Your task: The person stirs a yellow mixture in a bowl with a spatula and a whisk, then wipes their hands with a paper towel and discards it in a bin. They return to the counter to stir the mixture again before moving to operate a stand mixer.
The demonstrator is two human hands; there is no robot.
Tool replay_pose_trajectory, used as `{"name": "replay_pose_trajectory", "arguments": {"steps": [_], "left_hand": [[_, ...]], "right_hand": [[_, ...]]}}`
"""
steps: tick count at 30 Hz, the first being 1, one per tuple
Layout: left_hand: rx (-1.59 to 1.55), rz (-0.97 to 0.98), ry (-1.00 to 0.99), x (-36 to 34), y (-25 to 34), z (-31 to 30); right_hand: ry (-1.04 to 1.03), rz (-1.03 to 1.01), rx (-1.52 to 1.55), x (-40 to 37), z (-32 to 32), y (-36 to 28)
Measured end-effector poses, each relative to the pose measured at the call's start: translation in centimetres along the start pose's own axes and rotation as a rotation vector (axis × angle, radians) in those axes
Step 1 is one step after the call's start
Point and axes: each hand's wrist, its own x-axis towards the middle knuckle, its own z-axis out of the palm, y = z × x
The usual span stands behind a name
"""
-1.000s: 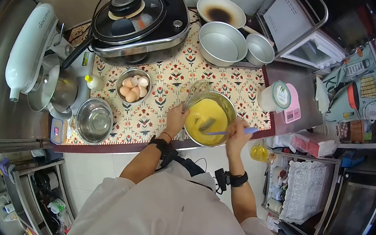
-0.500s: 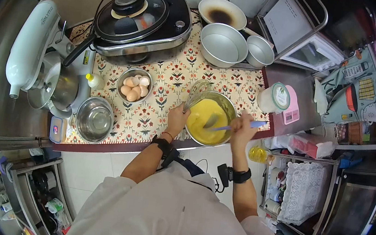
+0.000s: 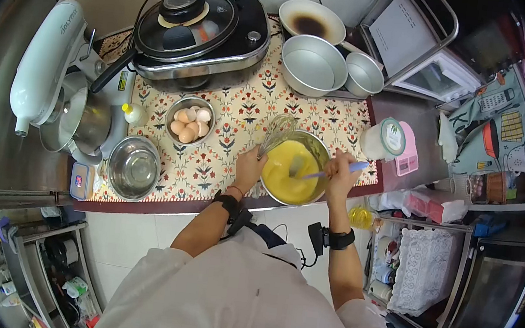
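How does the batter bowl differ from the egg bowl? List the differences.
Contents: the batter bowl holds yellow batter, a whisk and a spatula; the egg bowl holds eggs.
Size: the batter bowl looks wider than the egg bowl.
Handling: the left hand grips the batter bowl's rim and the right hand holds the spatula; nothing touches the egg bowl.
Both are round steel bowls on the flowered cloth.

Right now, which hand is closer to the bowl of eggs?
Left. The left hand is near the egg bowl; the right hand is farther, past the batter bowl.
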Motion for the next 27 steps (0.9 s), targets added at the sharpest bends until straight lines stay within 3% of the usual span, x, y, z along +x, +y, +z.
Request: {"name": "replay_pose_trajectory", "arguments": {"steps": [4, 7, 10, 13, 16, 19, 20, 23, 26, 27], "left_hand": [[-0.015, 0.010, 0.007, -0.2, -0.1, -0.2], [-0.050, 0.081, 0.106, 0.4, -0.3, 0.5], [-0.007, 0.066, 0.069, -0.5, -0.7, 0.6], [0.003, -0.003, -0.029, 0.0, -0.3, 0.1], [0.019, -0.028, -0.047, 0.1, -0.3, 0.1], [0.027, -0.019, -0.054, -0.1, -0.2, 0.0], [0.023, -0.018, -0.057, -0.3, -0.1, 0.0], [0.039, 0.008, -0.032, 0.6, -0.1, -0.1], [0.028, -0.002, -0.048, -0.1, -0.1, -0.1], [0.017, -0.006, -0.048, 0.1, 0.1, -0.2]], "right_hand": [[0.044, -0.354, -0.254, 0.5, 0.7, 3.2], [-0.108, -0.456, -0.515, -3.9, -1.3, 7.7], [-0.230, -0.352, -0.585, -5.0, -2.5, 5.1], [-0.035, 0.092, -0.090, -1.1, -1.4, 0.7], [-0.016, -0.142, -0.007, 0.3, 0.4, -0.9], [0.070, -0.350, -0.280, 0.5, 0.7, 3.6], [0.085, -0.263, -0.229, -0.9, 1.2, 4.7], [-0.130, -0.457, -0.613, -4.1, -2.5, 7.8], [-0.109, 0.076, -0.235, -2.9, -3.0, 2.6], [-0.091, 0.056, -0.178, -2.0, -2.8, 1.0]]}}
